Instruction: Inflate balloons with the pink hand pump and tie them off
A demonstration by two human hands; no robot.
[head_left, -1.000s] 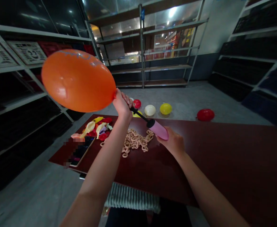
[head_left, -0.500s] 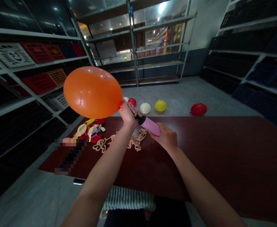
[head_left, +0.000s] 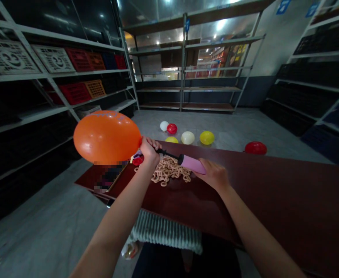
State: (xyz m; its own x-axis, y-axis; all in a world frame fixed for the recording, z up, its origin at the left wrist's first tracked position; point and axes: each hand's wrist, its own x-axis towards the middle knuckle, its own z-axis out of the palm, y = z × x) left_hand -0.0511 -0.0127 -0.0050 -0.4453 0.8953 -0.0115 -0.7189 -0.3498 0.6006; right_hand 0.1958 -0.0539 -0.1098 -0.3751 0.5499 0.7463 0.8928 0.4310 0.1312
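Observation:
A large orange balloon point(head_left: 107, 137), blown up, points leftward from my left hand point(head_left: 150, 150). My left fingers are closed round its neck and the black nozzle end of a balloon pump. My right hand point(head_left: 214, 173) is wrapped round the pink barrel of the balloon pump point(head_left: 192, 163). A length of black rod point(head_left: 171, 154) shows between the barrel and my left hand. Under the pump, a heap of tan rubber rings or loops point(head_left: 171, 172) lies on the table. Limp balloons point(head_left: 137, 159) are partly hidden behind my left hand and the orange balloon.
The dark red-brown table point(head_left: 273, 200) stretches to the right. On the floor beyond lie blown-up balloons: yellow point(head_left: 207, 138), cream point(head_left: 187, 138), red point(head_left: 255, 148) and others. Shelves with crates point(head_left: 55, 58) stand at left; a metal rack point(head_left: 183, 77) stands behind. A blurred flat item point(head_left: 111, 177) lies at the table's left.
The view has shifted, and the balloon sits lower. My hands are farther apart, with more of the pump's black rod showing. Both hands keep their hold.

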